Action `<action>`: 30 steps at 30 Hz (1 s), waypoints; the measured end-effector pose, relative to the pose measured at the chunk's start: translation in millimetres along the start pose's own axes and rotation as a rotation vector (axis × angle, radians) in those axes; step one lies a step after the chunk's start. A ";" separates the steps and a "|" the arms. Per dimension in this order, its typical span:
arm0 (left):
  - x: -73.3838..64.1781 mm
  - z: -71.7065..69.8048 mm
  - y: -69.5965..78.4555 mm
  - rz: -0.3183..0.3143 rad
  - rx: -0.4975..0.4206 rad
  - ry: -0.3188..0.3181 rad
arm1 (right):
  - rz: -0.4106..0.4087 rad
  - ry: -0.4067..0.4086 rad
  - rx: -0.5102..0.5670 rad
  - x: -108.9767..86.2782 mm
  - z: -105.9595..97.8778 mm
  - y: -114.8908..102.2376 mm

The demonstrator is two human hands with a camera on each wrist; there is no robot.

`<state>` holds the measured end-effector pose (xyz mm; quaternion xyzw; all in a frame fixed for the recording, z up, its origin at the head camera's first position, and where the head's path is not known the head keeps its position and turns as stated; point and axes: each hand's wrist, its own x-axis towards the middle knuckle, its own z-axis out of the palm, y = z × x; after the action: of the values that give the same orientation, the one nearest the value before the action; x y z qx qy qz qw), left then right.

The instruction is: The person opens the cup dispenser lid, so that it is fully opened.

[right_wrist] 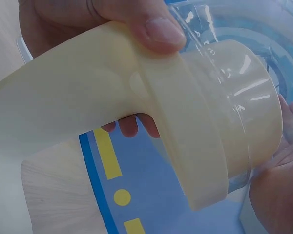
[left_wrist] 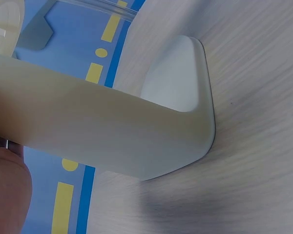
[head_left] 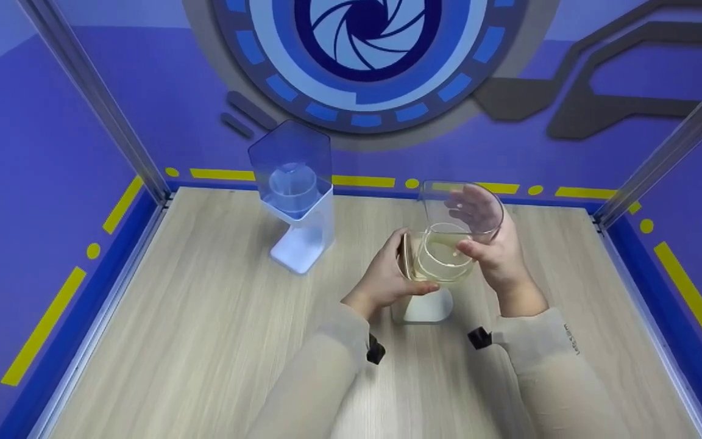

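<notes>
In the head view, a cream dispenser-like stand stands on the table, its foot below my hands. My left hand grips its upper part, thumb at the front; the right wrist view shows that thumb on the cream head. A clear rounded container is fitted around the raised cream ring on this head. With my right hand I hold the container, thumb in front and fingers spread behind the clear wall. In the left wrist view the stand's column leans across the picture down to its foot.
To the left stands a second, white stand with a clear blue angular container on top. A patterned blue wall closes off the back, and metal rails run along the table edges.
</notes>
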<state>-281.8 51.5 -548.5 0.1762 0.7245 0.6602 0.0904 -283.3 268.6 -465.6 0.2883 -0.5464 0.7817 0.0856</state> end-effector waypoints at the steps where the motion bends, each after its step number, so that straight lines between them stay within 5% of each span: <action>1: -0.1 0.0 -0.2 0.002 -0.005 0.000 | -0.001 -0.001 0.004 -0.2 0.3 0.0; 30: 0.4 0.3 -2.3 0.035 -0.008 0.007 | -0.038 -0.004 0.007 4.1 3.8 -4.9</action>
<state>-282.3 51.8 -550.8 0.1863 0.7191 0.6650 0.0769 -283.1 266.3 -458.6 0.3005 -0.5385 0.7811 0.0983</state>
